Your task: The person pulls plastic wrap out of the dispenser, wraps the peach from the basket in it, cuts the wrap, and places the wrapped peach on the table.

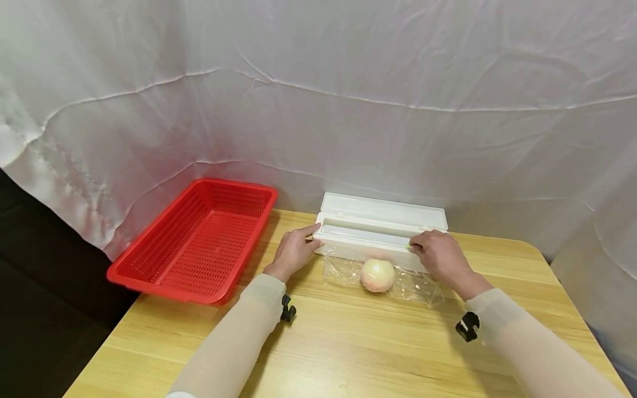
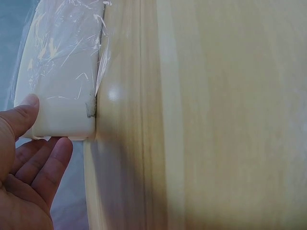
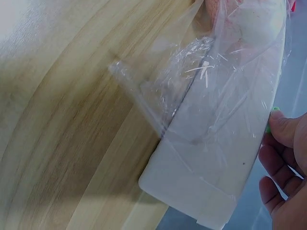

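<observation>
At far left stands the basket [image 1: 169, 292], and right of it the left hand [image 1: 292, 251] grips the left end of the open box [image 1: 360, 249]. Film [image 1: 343, 270] trails from the box's near side — drawn out, seemingly not cut free — with the fruit [image 1: 377, 276] at its middle, unwrapped by the look of it. Farther right, the right hand [image 1: 440, 254] pinches a green tab [image 1: 408, 246] on the box, so the cut is probably in hand and wrapping left.

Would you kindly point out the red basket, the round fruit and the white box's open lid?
Red basket [image 1: 211, 250], head view: bare mesh floor.
Round fruit [image 1: 377, 276], head view: middle of its visible side.
White box's open lid [image 1: 384, 211], head view: middle of its flat face.
</observation>
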### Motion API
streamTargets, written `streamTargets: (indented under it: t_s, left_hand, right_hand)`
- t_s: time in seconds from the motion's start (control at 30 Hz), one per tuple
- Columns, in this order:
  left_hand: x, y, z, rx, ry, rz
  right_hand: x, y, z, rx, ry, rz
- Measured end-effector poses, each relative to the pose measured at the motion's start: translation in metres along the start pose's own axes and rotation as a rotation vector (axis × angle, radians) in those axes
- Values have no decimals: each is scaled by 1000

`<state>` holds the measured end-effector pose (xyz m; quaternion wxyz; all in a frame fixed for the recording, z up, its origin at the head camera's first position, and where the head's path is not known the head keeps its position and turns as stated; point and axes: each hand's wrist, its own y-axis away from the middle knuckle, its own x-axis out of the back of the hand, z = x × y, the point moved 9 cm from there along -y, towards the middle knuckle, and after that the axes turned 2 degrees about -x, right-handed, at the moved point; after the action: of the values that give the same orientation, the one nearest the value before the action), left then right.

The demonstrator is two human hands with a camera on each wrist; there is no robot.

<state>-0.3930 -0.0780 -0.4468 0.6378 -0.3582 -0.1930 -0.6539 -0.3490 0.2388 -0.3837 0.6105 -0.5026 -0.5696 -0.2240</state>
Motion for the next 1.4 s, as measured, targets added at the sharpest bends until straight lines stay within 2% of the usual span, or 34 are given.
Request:
streamTargets:
  t_s: [0.6,1.17,1.4]
  left_hand:
    - [-1,1,1,11,5,-15]
    - [-1,-1,0,9,3,-17]
    - [0,-1,-1,7,2,-12]
  right_hand:
    - [14,14,13,51,65,-14]
    - [27,42,58,33,90,-25]
    - [29,48,62,56,62,19]
